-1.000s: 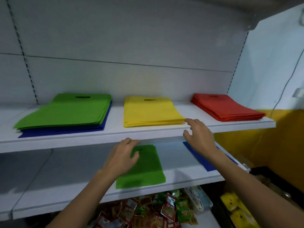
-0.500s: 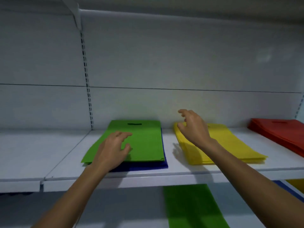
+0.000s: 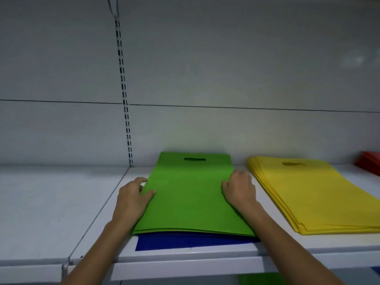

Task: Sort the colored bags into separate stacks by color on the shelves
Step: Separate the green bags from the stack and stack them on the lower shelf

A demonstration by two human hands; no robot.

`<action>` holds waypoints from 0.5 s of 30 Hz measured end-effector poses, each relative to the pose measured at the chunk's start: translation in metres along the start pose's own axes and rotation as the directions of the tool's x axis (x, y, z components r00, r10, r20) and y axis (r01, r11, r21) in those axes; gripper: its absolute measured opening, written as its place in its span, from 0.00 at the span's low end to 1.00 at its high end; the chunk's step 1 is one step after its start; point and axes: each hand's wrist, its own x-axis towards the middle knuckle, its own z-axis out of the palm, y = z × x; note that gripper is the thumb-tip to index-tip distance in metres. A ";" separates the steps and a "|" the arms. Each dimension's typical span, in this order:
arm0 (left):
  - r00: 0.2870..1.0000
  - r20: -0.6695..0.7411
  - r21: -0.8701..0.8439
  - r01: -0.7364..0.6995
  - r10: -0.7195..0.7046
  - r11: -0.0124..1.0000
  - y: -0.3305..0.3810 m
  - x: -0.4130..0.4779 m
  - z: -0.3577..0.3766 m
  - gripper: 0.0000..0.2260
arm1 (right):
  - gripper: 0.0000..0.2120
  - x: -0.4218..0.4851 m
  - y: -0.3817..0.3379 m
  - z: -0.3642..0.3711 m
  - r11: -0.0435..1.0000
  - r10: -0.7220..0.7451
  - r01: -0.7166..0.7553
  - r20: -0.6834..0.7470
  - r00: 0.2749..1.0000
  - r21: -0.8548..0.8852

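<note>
Green bags (image 3: 191,194) lie stacked on the shelf (image 3: 51,202), their back edge near the rear wall, atop blue bags (image 3: 185,241) that jut toward the shelf's front edge. The left hand (image 3: 131,198) pinches the stack's left edge (thumb on top); the right hand (image 3: 239,192) curls over its right edge. Yellow bags (image 3: 314,196) sit just to the right across a narrow strip, and broad shelf surface spreads left. Half a second ago both hands hovered above; now they grip the edges.
</note>
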 end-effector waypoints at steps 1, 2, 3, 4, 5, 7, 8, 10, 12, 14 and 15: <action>0.999 -0.029 0.009 -0.028 0.028 1.000 -0.001 -0.001 0.002 0.17 | 0.17 0.000 0.002 0.001 1.000 0.019 -0.019 -0.026 0.999 0.011; 0.997 -0.054 0.020 -0.053 0.054 0.998 -0.001 -0.001 0.003 0.16 | 0.17 0.000 0.003 0.002 0.999 0.035 -0.034 -0.041 0.999 0.024; 0.994 -0.075 0.026 -0.073 0.075 0.997 -0.002 -0.002 0.005 0.16 | 0.17 0.001 0.004 0.003 0.998 0.047 -0.046 -0.046 0.998 0.037; 0.992 -0.092 0.027 -0.090 0.092 0.996 -0.003 -0.003 0.006 0.15 | 0.17 0.002 0.005 0.003 0.997 0.056 -0.054 -0.043 0.998 0.052; 0.989 -0.104 0.025 -0.099 0.101 0.995 -0.004 -0.003 0.007 0.14 | 0.18 0.003 0.006 0.003 0.996 0.057 -0.054 -0.038 0.998 0.068; 0.986 -0.123 0.014 -0.115 0.115 0.993 -0.005 -0.005 0.007 0.12 | 0.17 0.002 0.006 0.003 0.995 0.043 -0.039 -0.041 0.998 0.096; 0.983 -0.134 0.005 -0.123 0.123 0.992 -0.004 -0.005 0.006 0.12 | 0.15 0.001 0.007 0.003 0.994 0.032 -0.025 -0.061 0.998 0.107; 0.979 -0.160 -0.027 -0.135 0.129 0.991 -0.003 -0.007 0.006 0.11 | 0.12 -0.001 0.007 0.002 0.992 -0.012 0.031 -0.158 0.987 0.121; 0.975 -0.182 -0.055 -0.137 0.125 0.989 -0.003 -0.007 0.005 0.10 | 0.11 -0.005 0.008 0.000 0.988 -0.076 0.109 -0.269 0.960 0.110; 0.974 -0.189 -0.062 -0.140 0.126 0.988 -0.003 -0.008 0.005 0.10 | 0.10 -0.008 0.007 0.000 0.981 -0.127 0.169 -0.336 0.933 0.100; 0.974 -0.190 -0.064 -0.138 0.124 0.988 -0.003 -0.008 0.005 0.10 | 0.10 -0.008 0.007 0.000 0.977 -0.141 0.189 -0.362 0.922 0.099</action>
